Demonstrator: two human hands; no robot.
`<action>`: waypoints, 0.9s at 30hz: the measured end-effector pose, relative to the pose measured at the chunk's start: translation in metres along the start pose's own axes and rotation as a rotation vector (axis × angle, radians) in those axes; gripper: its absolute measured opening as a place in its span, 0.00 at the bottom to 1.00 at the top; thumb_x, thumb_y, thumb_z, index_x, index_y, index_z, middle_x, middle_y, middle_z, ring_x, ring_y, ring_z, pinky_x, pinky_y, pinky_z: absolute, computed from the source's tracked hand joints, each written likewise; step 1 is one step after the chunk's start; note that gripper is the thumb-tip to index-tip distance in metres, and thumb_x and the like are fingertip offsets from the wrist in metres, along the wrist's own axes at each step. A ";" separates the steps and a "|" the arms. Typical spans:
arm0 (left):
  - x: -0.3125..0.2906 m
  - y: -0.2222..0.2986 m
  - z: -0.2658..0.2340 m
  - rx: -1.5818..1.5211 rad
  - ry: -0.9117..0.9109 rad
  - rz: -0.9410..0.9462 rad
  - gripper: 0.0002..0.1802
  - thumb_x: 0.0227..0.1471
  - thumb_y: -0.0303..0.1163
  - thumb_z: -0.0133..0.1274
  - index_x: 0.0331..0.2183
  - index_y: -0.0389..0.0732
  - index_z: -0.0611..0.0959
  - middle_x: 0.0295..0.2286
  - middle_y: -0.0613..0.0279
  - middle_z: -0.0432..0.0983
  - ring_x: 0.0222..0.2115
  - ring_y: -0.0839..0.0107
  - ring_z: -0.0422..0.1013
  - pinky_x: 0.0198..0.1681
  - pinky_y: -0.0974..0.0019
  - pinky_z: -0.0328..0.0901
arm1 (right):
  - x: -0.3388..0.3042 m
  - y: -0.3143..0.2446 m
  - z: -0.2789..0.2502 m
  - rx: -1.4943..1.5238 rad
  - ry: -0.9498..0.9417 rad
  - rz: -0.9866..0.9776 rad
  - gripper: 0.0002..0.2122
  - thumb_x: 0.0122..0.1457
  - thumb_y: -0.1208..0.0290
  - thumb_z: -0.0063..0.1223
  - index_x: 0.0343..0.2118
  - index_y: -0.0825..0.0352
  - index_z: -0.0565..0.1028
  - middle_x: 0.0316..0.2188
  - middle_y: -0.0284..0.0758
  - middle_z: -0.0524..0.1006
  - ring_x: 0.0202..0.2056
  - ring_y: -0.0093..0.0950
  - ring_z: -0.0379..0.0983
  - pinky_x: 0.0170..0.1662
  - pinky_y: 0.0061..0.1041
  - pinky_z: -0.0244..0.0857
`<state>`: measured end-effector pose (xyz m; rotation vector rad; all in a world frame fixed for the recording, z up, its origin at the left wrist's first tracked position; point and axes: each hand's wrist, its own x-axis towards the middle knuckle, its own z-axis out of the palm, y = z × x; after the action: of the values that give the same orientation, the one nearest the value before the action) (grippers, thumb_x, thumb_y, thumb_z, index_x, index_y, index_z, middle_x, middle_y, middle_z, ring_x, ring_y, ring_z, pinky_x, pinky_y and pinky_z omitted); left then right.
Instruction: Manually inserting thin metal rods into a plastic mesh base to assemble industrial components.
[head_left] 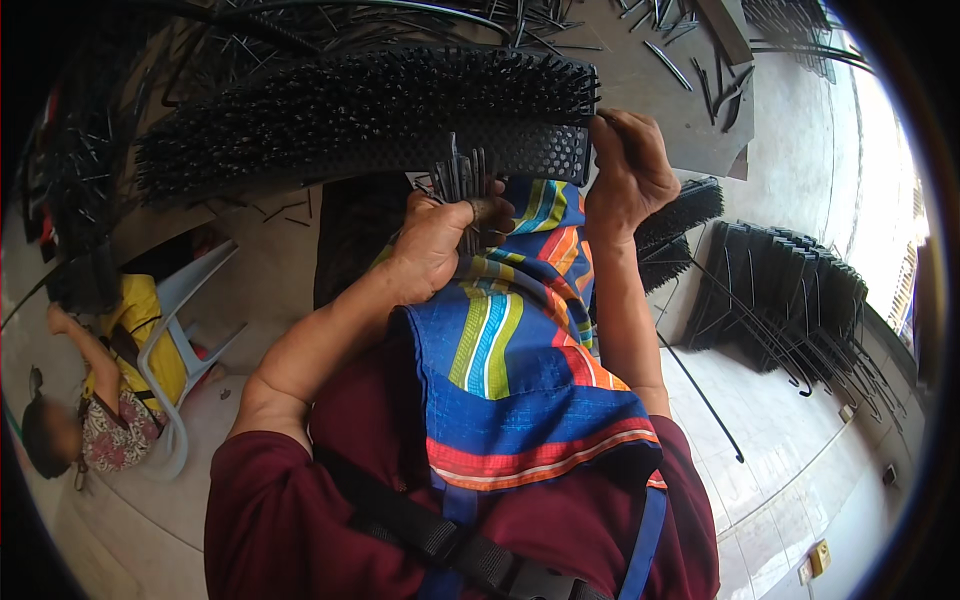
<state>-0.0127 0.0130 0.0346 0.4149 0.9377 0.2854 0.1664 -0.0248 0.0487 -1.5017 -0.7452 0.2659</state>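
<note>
- Clasping thin black strips point(458, 178) that point toward the long black bristled board point(380, 108), lying crosswise: left hand point(432, 238), fingers closed.
- Right hand point(628, 180): fingers curled at its right end, hold unclear.

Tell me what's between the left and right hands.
In the head view, striped cloth and the black brush's perforated strip show between left hand and right hand.

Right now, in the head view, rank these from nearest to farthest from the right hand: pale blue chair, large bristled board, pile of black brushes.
From the right hand:
1. Large bristled board: its right end is at the fingers.
2. Pile of black brushes: to the right.
3. Pale blue chair: far left.
</note>
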 end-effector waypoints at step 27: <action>0.003 0.000 -0.007 -0.132 -0.086 -0.005 0.14 0.48 0.19 0.53 0.40 0.35 0.78 0.30 0.55 0.78 0.28 0.61 0.77 0.29 0.65 0.72 | -0.017 -0.012 0.005 -0.249 -0.436 0.430 0.06 0.46 0.77 0.62 0.26 0.73 0.78 0.22 0.35 0.78 0.23 0.19 0.72 0.27 0.18 0.65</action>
<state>-0.0170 0.0164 0.0287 0.3014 0.8304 0.3202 0.1477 -0.0319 0.0551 -1.8638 -0.8099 0.8726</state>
